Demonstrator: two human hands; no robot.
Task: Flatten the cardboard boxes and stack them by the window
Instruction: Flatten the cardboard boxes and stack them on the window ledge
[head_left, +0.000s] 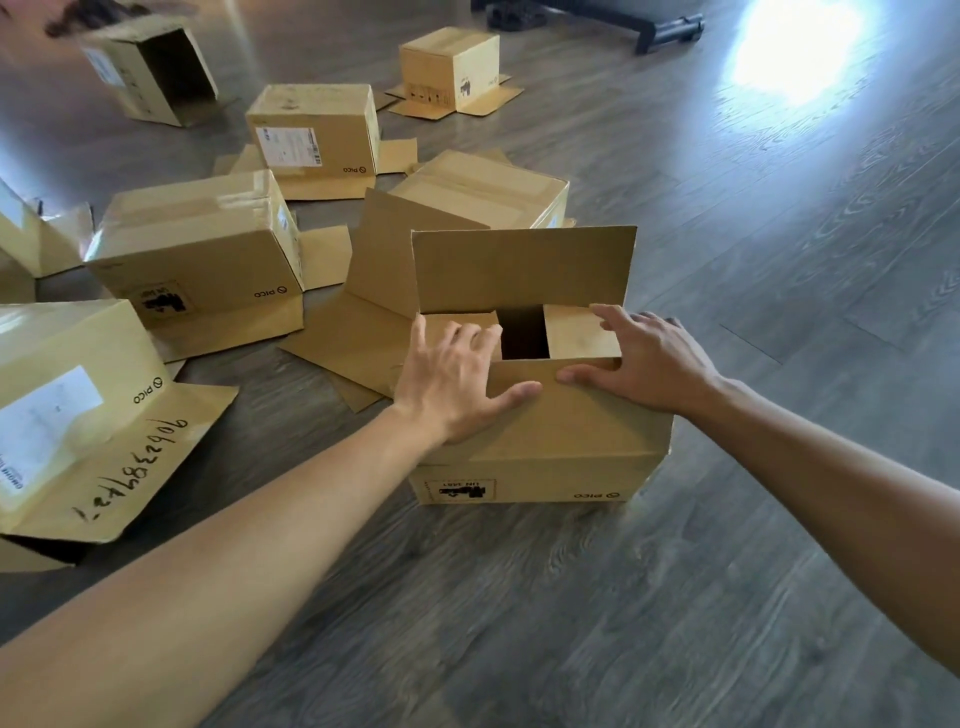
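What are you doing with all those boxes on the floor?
A person is working on the nearest box. The left hand and right hand both lie flat on its top flaps, which are partly folded in, with one flap standing up. Other boxes sit around on the floor, none flattened yet.

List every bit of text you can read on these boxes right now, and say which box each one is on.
"PICO", upside down: box under both hands
"UN 3481", upside down: same box's black label
"PICO": box at near left
Handwritten digits on its flap: unclear
"PICO": left middle box
"PICO": box behind it
White shipping labels: too blurred
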